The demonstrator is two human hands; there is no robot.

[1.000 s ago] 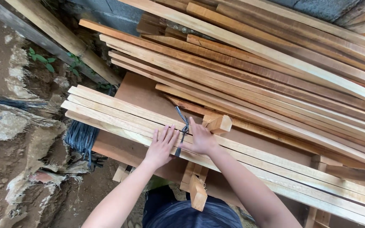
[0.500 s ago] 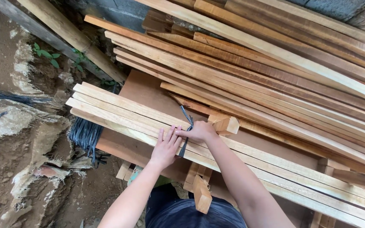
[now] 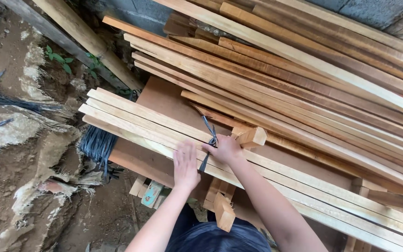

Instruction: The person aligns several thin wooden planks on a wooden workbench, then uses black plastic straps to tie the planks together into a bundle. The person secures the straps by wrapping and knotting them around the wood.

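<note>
We observed both forearms entering from the 6 o'clock edge and converging on a bundle of pale slats (image 3: pixel 131 119) that ran from 10 o'clock toward 4 o'clock across the frame.

The left hand (image 3: pixel 185 164) lay palm down on the slats, fingers extended and held close together, pointing toward 12 o'clock; it pressed flat on the wood and gripped nothing.

The right hand (image 3: pixel 227 148) sat just beside it at its 2 o'clock, fingers curled inward, pinching a dark strap (image 3: pixel 208 135). The strap crossed the slats: one end rose from the fingers toward 11 o'clock, and the other hung below the hand toward 7 o'clock. We could not tell whether the strap was knotted.

A short wood block (image 3: pixel 253 137) lay touching the right hand at its 2 o'clock. A coil of dark strapping (image 3: pixel 96 143) sat at 9 o'clock of the left hand, under the slat ends. Longer boards (image 3: pixel 304 74) were stacked from 12 to 3 o'clock. Bare soil (image 3: pixel 15 186) filled the 8 o'clock area.
</note>
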